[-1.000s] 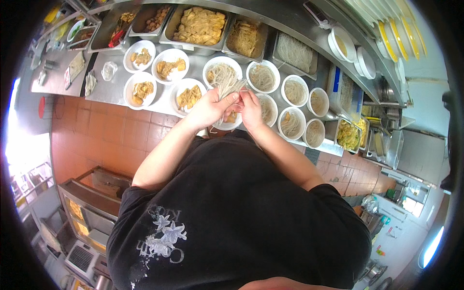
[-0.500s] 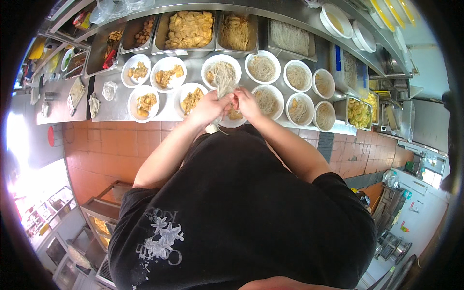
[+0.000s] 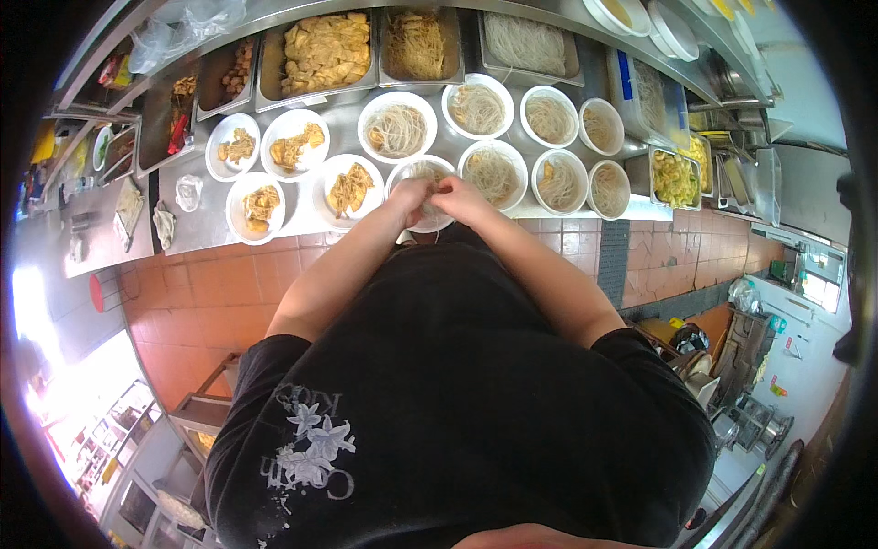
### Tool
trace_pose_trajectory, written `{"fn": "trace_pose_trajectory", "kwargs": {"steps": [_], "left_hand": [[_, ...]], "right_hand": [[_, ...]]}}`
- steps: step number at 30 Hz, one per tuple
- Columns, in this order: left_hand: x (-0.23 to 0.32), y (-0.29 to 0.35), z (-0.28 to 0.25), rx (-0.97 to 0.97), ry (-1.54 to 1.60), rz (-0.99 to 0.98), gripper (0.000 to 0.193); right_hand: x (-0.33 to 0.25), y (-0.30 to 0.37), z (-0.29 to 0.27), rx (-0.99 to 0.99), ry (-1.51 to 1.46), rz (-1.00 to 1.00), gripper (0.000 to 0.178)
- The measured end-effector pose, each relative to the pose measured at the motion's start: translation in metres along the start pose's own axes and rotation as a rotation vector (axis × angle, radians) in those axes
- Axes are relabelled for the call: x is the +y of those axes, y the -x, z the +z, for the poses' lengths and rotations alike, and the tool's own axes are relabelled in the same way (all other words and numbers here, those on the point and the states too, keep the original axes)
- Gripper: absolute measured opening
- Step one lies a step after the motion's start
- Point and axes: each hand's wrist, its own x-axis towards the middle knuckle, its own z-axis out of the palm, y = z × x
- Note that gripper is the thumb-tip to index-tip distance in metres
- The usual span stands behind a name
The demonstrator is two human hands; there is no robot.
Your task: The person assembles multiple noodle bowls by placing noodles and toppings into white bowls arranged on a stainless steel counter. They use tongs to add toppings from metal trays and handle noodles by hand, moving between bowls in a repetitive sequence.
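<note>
My left hand (image 3: 411, 199) and my right hand (image 3: 460, 200) meet, fingers closed, over the near rim of a white bowl (image 3: 395, 173). Pale glass noodles (image 3: 426, 171) show in that bowl around my fingertips; my hands cover part of them. Just beyond is another white bowl (image 3: 368, 135) with noodles lying over yellowish pieces. To the right of my hands, several white bowls hold noodles, the closest being a noodle bowl (image 3: 519, 179). On my left, a bowl (image 3: 322, 196) and several others carry yellow-brown chunks and shreds without noodles on top.
Behind the bowls stand metal pans: a pan of yellow pieces (image 3: 326, 55), a pan of brown shreds (image 3: 418, 44) and a pan of glass noodles (image 3: 526, 44). A pan of chopped greens (image 3: 675, 177) sits at the right. Stacked white bowls (image 3: 672, 32) rest on the shelf above.
The noodle bundle held up between my hands has come down into the near middle bowl. My hands are lower and closer together. The whole view has shifted slightly.
</note>
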Motion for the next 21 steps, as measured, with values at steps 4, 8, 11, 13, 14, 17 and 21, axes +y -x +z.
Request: {"fn": "trace_pose_trajectory", "kwargs": {"steps": [4, 8, 11, 13, 14, 17, 21], "left_hand": [[-0.009, -0.004, -0.007, -0.008, -0.009, 0.064, 0.033], [-0.014, -0.003, -0.023, 0.081, -0.473, 0.242, 0.037], [-0.018, 0.007, -0.026, 0.107, -0.424, 0.283, 0.035], [-0.017, 0.018, -0.025, 0.124, -0.416, 0.29, 0.035], [-0.013, 0.022, -0.026, 0.149, -0.497, 0.313, 0.035], [-0.009, 0.039, -0.026, 0.274, -0.811, 0.433, 0.034], [-0.017, 0.057, -0.026, 0.301, -0.888, 0.61, 0.038]], "right_hand": [[0.011, -0.013, 0.011, -0.055, 0.129, -0.132, 0.042], [0.012, -0.018, 0.004, -0.057, 0.134, -0.047, 0.034], [0.008, -0.01, -0.007, -0.022, 0.141, -0.023, 0.026], [0.004, -0.004, -0.01, 0.037, 0.099, 0.001, 0.026], [0.002, -0.002, -0.011, 0.059, 0.052, -0.017, 0.026], [-0.004, 0.0, -0.012, 0.173, 0.183, -0.149, 0.025], [-0.011, 0.007, -0.023, 0.189, 0.295, -0.283, 0.025]]}}
